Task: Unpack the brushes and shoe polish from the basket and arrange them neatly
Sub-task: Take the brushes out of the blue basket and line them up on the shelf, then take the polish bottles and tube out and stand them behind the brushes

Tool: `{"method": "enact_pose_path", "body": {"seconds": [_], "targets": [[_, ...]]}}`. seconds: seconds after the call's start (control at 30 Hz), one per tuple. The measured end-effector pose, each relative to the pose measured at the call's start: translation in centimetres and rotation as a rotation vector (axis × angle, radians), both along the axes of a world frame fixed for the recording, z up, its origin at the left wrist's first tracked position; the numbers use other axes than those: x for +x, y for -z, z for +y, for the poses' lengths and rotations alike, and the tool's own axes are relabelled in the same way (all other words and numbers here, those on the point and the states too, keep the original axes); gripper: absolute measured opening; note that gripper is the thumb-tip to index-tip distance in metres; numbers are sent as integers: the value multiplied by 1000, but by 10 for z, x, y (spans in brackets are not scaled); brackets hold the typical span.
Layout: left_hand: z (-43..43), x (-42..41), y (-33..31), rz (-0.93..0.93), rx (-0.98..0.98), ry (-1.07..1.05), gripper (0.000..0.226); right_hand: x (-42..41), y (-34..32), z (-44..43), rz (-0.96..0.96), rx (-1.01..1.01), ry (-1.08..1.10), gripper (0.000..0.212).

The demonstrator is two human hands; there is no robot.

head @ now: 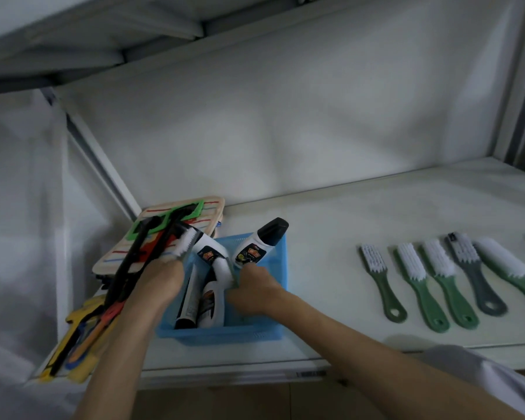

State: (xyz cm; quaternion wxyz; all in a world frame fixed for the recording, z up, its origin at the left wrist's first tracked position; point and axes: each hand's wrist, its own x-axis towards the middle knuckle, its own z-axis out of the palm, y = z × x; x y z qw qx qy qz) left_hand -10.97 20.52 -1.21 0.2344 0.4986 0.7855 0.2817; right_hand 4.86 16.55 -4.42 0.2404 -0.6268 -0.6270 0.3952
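A blue plastic basket [255,332] stands on the white shelf [406,207], left of centre. My right hand [256,287] is over the basket, shut on a white shoe polish bottle [259,245] with a black cap, tilted up to the right. My left hand [161,280] is at the basket's left rim, closed around a white-bristled brush [186,241]. A second polish bottle [209,249] lies against it; whether that hand also holds it is unclear. More bottles and a tube [191,301] lie inside. Several green and grey brushes [419,286] lie side by side on the right.
A striped board with a green frame and black handles [194,212] leans behind the basket's left side. Yellow, red and black items [79,344] are piled at the shelf's left front. A slanted metal post [103,165] and an upper shelf bound the space.
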Motion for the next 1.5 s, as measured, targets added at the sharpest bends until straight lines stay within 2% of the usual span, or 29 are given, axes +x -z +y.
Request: {"method": "enact_pose_path", "body": {"seconds": [0.07, 0.1, 0.17, 0.23, 0.3, 0.4, 0.47, 0.6, 0.67, 0.77, 0.87, 0.97, 1.07, 1.17, 1.23, 1.27, 1.33, 1.43, 1.5], "targets": [[1, 6, 1, -91, 29, -11, 30, 16, -9, -5, 119, 34, 85, 17], [-1, 13, 1, -113, 49, 17, 26, 28, -13, -8, 140, 64, 124, 17], [-4, 34, 3, -158, 100, 113, 26, 59, -20, -16, 141, 117, 223, 31], [-11, 64, 3, -254, 125, 218, 28, 92, -23, -23, 146, 126, 336, 36], [-18, 96, 3, -380, 113, 312, 27, 123, -22, -28, 88, 89, 394, 34], [-31, 139, 12, -412, 14, 459, 27, 156, -14, -33, -100, 12, 382, 31], [-40, 164, 26, -306, -95, 535, 21, 166, -7, -36, -192, -41, 351, 31], [-55, 201, 49, -25, -261, 612, 62, 168, 8, -39, -308, -101, 288, 29], [-64, 212, 56, 100, -260, 581, 68, 167, 17, -39, -313, -115, 284, 18], [-65, 217, 66, 234, -138, 542, 53, 166, 29, -36, -289, -99, 297, 9], [-62, 214, 70, 543, -93, 572, 45, 167, 31, -35, -376, -25, 292, 16], [-61, 210, 71, 771, -64, 621, 39, 164, 26, -38, -424, -34, 278, 5], [-64, 206, 70, 852, -59, 652, 32, 158, 17, -38, -435, 26, 279, 3], [-65, 202, 46, 696, 2, 677, 24, 144, 4, -37, -378, 119, 340, 5], [-59, 190, 18, 513, 159, 627, 21, 135, -4, -32, -302, 235, 383, 11], [-52, 179, 4, 423, 262, 568, 28, 132, -8, -28, -246, 300, 390, 13], [-30, 146, -16, 243, 428, 371, 36, 125, -13, -14, -115, 409, 386, 16], [21, 81, -18, 39, 549, 21, 24, 114, -14, 15, 21, 452, 336, 33], [47, 49, -6, -72, 586, -154, 45, 104, -9, 33, 67, 386, 262, 54]]}}
